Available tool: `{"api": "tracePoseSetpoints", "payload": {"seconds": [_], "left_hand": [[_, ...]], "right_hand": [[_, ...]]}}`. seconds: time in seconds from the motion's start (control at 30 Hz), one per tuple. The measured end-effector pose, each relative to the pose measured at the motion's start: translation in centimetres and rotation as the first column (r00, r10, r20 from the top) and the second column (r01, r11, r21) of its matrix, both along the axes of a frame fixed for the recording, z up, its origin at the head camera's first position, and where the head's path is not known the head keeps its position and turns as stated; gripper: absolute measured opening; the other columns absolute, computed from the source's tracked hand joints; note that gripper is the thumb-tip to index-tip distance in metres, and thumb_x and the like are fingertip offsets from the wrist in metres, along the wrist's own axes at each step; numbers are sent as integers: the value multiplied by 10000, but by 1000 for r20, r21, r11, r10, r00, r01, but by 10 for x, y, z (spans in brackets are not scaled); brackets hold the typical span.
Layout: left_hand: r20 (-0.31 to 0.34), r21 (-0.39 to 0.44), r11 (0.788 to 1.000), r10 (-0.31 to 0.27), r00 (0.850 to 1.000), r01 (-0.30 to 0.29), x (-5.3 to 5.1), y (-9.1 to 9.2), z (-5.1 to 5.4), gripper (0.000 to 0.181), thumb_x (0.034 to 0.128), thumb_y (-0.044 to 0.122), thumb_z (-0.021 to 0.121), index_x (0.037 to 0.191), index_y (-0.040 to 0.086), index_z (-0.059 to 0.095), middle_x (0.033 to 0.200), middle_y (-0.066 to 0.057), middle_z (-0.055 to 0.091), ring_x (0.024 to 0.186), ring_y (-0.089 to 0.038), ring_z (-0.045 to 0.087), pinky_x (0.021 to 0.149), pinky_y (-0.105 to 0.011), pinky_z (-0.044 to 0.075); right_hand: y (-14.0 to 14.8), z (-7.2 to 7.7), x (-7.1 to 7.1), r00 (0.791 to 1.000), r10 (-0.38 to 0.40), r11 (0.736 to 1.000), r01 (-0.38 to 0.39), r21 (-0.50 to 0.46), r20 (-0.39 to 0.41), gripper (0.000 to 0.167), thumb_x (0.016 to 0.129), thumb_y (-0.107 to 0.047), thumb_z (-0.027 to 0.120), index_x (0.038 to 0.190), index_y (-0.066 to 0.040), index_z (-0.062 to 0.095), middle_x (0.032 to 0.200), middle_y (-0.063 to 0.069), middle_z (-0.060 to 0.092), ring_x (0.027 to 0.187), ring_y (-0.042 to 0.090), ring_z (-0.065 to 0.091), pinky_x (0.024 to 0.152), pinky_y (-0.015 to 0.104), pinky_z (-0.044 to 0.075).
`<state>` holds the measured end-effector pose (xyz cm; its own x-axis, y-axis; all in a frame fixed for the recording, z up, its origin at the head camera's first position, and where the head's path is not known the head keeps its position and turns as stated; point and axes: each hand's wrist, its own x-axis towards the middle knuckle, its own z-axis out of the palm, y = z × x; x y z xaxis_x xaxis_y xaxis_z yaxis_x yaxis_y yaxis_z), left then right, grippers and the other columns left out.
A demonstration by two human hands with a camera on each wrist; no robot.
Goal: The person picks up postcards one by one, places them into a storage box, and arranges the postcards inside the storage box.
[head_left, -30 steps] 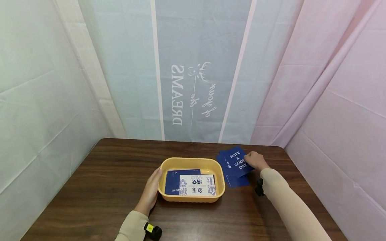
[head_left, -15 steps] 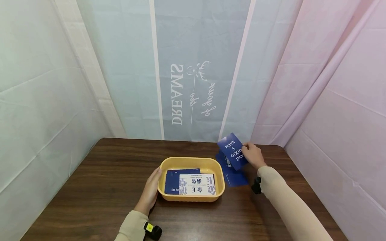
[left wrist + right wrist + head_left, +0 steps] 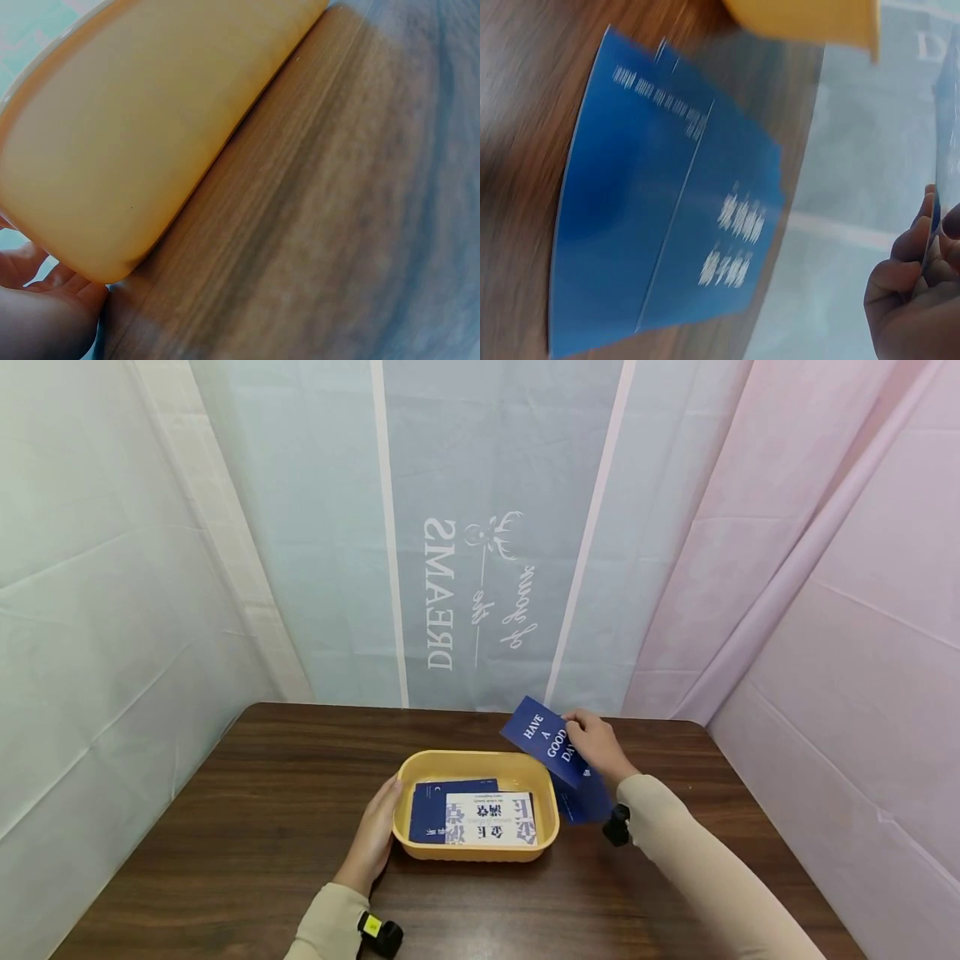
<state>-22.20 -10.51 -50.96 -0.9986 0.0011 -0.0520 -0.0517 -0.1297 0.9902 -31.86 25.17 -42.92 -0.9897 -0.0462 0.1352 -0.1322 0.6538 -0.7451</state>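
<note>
My right hand (image 3: 600,745) pinches a blue card (image 3: 546,739) lettered "HAVE A GOOD DAY" by its right side. The card is tilted above the table, over the back right corner of a yellow plastic basin (image 3: 480,853). In the right wrist view, the same card (image 3: 946,142) shows nearly edge-on between thumb and fingers. More blue cards (image 3: 622,202) overlap on the table right of the basin, partly hidden in the head view. My left hand (image 3: 375,831) rests against the basin's left end. Inside the basin lie a white printed card (image 3: 491,818) and a blue card (image 3: 429,810).
The dark wood table (image 3: 247,827) has its back edge close to a hanging curtain (image 3: 495,460) with mirrored lettering. Pale cloth also hangs at both sides. A black camera band (image 3: 382,935) sits on the left wrist, another (image 3: 617,827) on the right.
My right hand has lifted the "HAVE A GOOD DAY" card from the blue cards on the table and moved it left toward the basin. The left hand and the basin stay in place.
</note>
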Motion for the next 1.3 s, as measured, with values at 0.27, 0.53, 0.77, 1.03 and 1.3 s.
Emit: {"api": "tracePoseSetpoints", "payload": {"seconds": [0.27,0.53,0.77,1.03,1.3], "left_hand": [[-5,1,1000,1,1000,-1,0,0,0,661,1092,411,382,1564,-30,241,1612,-236,218,1479,-382,194,1191,-542,178],[-25,22,1000,-11,1000,11,-1,0,-2,636,1098,373,383,1553,-50,249,1601,-241,242,1474,-375,215,1192,-520,191],[-25,11,1000,-10,1000,11,-1,0,-1,660,1096,394,380,1554,-58,236,1604,-248,227,1478,-382,199,1193,-530,177],[-6,3,1000,-4,1000,4,-1,0,0,673,1092,409,383,1555,-56,233,1608,-249,216,1480,-389,188,1192,-535,175],[-11,28,1000,-7,1000,8,-1,0,1,644,1099,371,381,1555,-59,231,1601,-257,228,1473,-388,208,1191,-525,185]], "right_hand": [[-29,10,7,992,122,992,-122,18,-34,322,1049,-250,421,1219,-114,659,1040,87,655,793,199,610,674,327,519],[-55,17,12,970,245,968,-245,57,10,298,1049,-246,444,1233,-143,654,1028,32,670,810,166,618,749,356,521],[-77,27,16,928,370,925,-373,77,43,249,1047,-219,468,1195,-181,664,941,-9,672,753,176,603,697,359,473],[-100,28,15,871,487,865,-491,102,66,232,1037,-176,481,1191,-179,654,951,-42,663,779,153,620,710,336,496],[-116,20,9,810,564,779,-587,222,161,266,1023,-151,480,1225,-150,652,989,-44,662,802,118,607,742,325,511]]}}
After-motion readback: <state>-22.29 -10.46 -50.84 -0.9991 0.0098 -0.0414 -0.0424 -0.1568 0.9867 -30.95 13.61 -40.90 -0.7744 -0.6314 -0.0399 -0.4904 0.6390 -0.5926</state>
